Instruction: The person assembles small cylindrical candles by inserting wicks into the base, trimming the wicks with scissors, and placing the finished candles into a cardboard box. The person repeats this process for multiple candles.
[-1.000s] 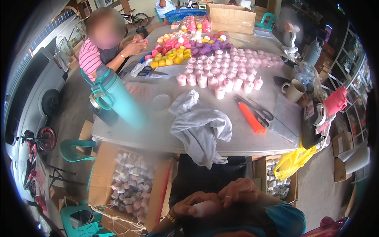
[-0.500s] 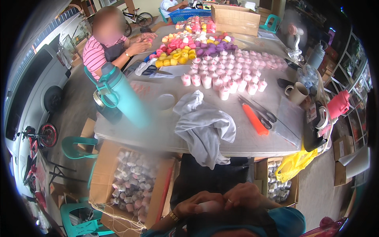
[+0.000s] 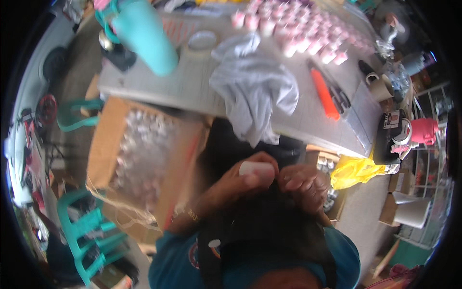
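My left hand is closed around a small white and pink candle, held in front of my dark apron. Close beside the candle's right end is my right hand, its fingers curled together; whatever is between them is too blurred to make out. Beyond my hands a grey cloth hangs over the near table edge. Rows of similar pink and white candles with wicks stand farther back on the table.
At left, an open cardboard box holds many small wrapped pieces. A turquoise bottle and a tape roll are on the table. Toward the right lie an orange-handled tool, scissors, a mug and a yellow bag.
The view has tipped downward, so the table sits higher in the picture and the person across it is out of sight. More of the candle in my left hand shows.
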Demonstrator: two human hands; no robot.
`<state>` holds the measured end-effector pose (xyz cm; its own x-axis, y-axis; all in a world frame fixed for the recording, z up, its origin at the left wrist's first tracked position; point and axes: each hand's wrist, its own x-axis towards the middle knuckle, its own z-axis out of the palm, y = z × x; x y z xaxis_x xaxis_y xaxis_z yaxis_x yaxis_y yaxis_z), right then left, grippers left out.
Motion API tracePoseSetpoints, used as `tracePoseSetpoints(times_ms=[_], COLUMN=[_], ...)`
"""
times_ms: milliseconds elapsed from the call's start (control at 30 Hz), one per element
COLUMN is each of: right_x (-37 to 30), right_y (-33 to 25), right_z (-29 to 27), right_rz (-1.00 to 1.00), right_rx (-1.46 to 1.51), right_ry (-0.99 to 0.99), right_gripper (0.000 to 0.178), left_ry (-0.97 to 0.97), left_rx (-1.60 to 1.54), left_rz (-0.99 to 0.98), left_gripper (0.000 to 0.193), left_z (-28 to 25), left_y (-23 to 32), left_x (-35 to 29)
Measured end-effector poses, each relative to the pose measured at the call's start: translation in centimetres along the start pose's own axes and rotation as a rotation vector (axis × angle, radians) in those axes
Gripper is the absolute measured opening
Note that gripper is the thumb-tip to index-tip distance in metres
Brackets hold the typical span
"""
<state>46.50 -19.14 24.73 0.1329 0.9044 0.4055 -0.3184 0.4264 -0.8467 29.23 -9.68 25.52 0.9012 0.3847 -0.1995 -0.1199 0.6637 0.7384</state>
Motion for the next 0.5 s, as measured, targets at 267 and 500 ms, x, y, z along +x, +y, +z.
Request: tracePoseSetpoints(times_ms=[267,500], right_x=[-2.2,-2.6], right_y=[-1.5,-1.9], right_z=[0.2,1.7], right_rz=[0.236,0.242], right_rx=[-0.163,-0.334], right_ry=[-0.007,-0.009], right_gripper=[0.034,0.035], left_ry=[0.086,-0.030], left_rx=[0.402,0.391], left_rz=[0.023,0.102], left_gripper=[0.030,0.024], left_z=[2.1,0.9], left_y=[0.3,-1.4], left_x=[-1.1,-1.9])
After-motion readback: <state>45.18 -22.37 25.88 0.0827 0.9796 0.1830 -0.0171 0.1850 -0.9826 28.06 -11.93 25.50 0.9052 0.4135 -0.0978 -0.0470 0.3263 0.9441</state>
